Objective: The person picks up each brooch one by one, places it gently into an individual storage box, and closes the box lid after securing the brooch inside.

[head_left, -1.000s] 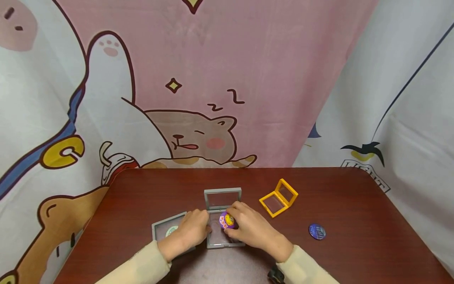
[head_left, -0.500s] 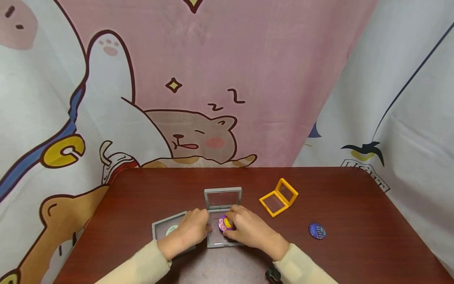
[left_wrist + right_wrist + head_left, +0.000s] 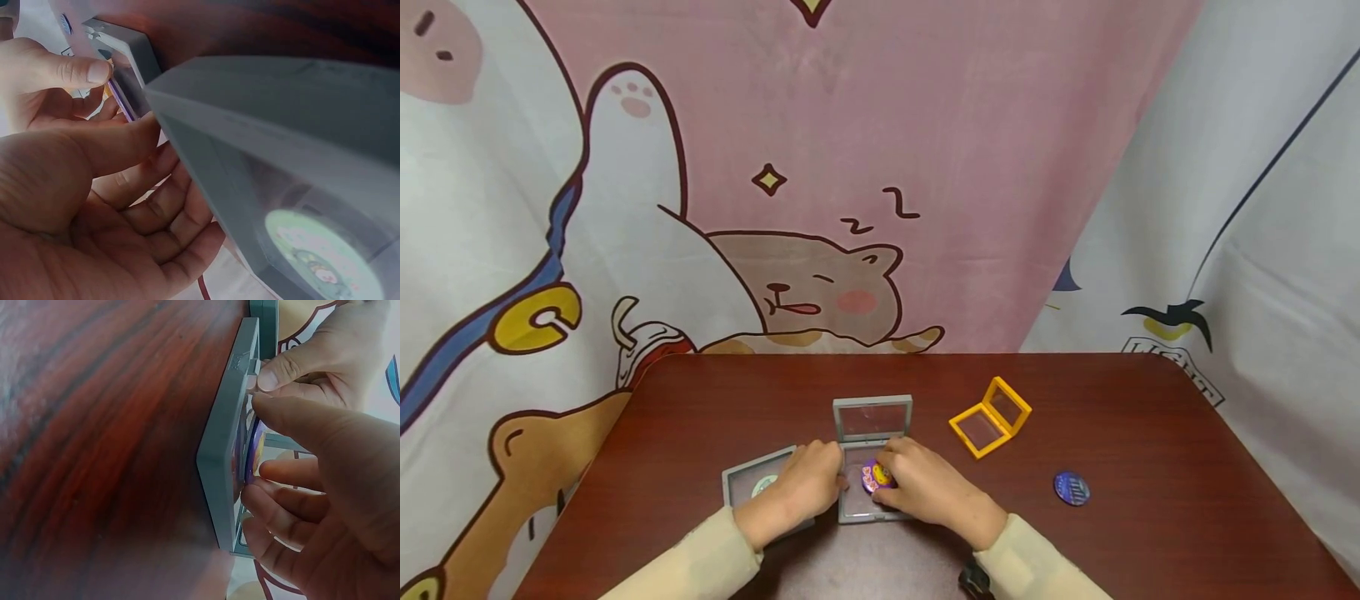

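Note:
A round purple pin badge (image 3: 874, 477) with a yellow figure lies low over the clear film of an open grey display case (image 3: 874, 516), whose framed lid stands up behind. My right hand (image 3: 936, 487) pinches the badge at its edge between thumb and fingers; in the right wrist view the badge (image 3: 254, 450) is close against the film. With curled fingers, my left hand (image 3: 807, 482) grips the left edge of the same case, its thumb at the rim. Partly hidden under that wrist is a second grey case (image 3: 756, 463) holding a pale green badge (image 3: 763, 485).
A small yellow display case (image 3: 980, 427) stands open at the back right of the brown table (image 3: 1165, 467). Right of it, nearer the front, lies a blue badge (image 3: 1071, 488). A patterned cloth (image 3: 985, 167) hangs behind the table.
My right hand has moved slightly left and down with the purple badge, which now lies flatter over the film. The left hand keeps its place on the case edge.

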The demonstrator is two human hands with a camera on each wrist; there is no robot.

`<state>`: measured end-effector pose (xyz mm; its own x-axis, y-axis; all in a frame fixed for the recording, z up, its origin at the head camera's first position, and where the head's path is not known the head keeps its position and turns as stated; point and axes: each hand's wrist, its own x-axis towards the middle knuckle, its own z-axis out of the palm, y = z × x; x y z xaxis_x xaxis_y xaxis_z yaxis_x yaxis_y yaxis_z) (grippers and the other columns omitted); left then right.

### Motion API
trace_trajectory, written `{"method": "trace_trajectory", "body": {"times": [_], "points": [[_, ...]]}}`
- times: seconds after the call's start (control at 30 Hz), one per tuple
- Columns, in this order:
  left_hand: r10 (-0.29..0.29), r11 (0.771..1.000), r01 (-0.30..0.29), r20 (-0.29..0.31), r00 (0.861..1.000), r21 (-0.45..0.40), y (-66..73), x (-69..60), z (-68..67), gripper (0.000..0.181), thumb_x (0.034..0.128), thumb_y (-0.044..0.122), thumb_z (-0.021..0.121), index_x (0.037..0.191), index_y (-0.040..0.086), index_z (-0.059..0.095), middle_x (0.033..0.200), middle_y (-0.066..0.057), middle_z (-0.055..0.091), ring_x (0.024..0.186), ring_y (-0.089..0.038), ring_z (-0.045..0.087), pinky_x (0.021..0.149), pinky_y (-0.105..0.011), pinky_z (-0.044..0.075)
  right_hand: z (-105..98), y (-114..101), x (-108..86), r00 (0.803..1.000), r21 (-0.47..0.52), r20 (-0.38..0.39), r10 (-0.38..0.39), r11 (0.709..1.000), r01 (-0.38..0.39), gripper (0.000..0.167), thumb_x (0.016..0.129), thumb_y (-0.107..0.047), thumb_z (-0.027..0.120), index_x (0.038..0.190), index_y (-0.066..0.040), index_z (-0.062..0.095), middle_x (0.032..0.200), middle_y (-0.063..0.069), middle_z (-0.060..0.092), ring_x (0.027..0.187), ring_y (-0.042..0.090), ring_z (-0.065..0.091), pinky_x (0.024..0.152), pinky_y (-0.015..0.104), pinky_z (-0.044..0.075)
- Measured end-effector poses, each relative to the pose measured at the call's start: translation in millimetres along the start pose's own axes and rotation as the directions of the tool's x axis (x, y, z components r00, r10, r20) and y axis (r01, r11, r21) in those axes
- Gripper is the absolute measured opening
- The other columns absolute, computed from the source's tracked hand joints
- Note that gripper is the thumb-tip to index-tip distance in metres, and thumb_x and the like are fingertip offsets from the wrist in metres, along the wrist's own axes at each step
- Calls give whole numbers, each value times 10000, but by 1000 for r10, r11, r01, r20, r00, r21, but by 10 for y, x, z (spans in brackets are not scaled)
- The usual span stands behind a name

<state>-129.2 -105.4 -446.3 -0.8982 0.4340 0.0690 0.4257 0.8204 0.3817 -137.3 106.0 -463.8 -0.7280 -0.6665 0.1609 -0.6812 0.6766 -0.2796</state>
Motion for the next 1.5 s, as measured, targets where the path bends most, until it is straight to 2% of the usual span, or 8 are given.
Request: {"method": "trace_trajectory", "body": {"times": [0.17,0.33,0.53,0.77,1.03,1.17,1.3,1.5], "points": [[5,1000,-5,0,1000,12,3,-4,3,444,793,41,854,542,162,508,535,50,511,517,-122,490,509,-376,449,9,-8,-7,1000,16,3,0,1000,0,298,854,-278,885,989,-60,734,915,-15,603,835,112,530,727,279,494],[9,1000,-9,-4,1000,8,-3,-11,12,451,796,48,862,535,167,513,527,56,511,517,-123,502,521,-384,456,2,-5,-37,1000,33,-8,4,999,-3,338,867,-267,875,1079,-40,740,987,4,633,896,125,562,779,302,517],[16,999,-16,-13,1000,-34,-14,-20,27,562,815,46,862,494,191,423,484,120,328,516,-97,373,485,-319,386,-96,57,-142,995,68,-94,20,998,-14,313,912,-236,836,1154,-57,749,1088,13,667,993,149,617,847,346,555],[16,999,-17,-16,1000,-41,-12,-30,21,567,815,39,865,491,191,425,491,132,289,525,-95,342,486,-300,362,-329,163,-261,964,29,-266,-14,999,22,360,887,-213,860,1175,-41,727,1091,27,690,982,150,650,793,351,581],[9,999,-10,-17,1000,-43,-22,-43,13,551,812,45,870,481,187,453,482,134,302,524,-91,350,488,-304,373,-528,240,-302,937,31,-343,66,998,-59,456,904,-243,836,1286,-46,682,1203,42,673,1059,185,663,851,402,587],[14,999,-14,-11,1000,-50,-25,-45,4,560,822,42,863,479,193,448,483,140,286,523,-84,337,484,-295,353,-558,264,-292,929,69,-350,123,992,-106,570,913,-250,828,1404,-55,614,1299,81,638,1089,227,664,891,427,580],[13,998,-13,-1,1000,-66,-26,-41,2,571,834,38,856,468,193,446,476,147,263,516,-73,321,486,-288,334,-527,281,-277,934,118,-310,179,982,-149,667,925,-256,819,1498,-67,536,1388,116,596,1132,265,656,918,453,576],[18,999,-19,-10,1000,-48,-28,-38,12,561,828,51,859,470,192,450,468,145,293,517,-77,360,505,-307,371,-441,309,-237,938,143,-279,208,974,-173,691,946,-262,801,1536,-70,497,1424,118,577,1153,259,654,923,448,576]]}}
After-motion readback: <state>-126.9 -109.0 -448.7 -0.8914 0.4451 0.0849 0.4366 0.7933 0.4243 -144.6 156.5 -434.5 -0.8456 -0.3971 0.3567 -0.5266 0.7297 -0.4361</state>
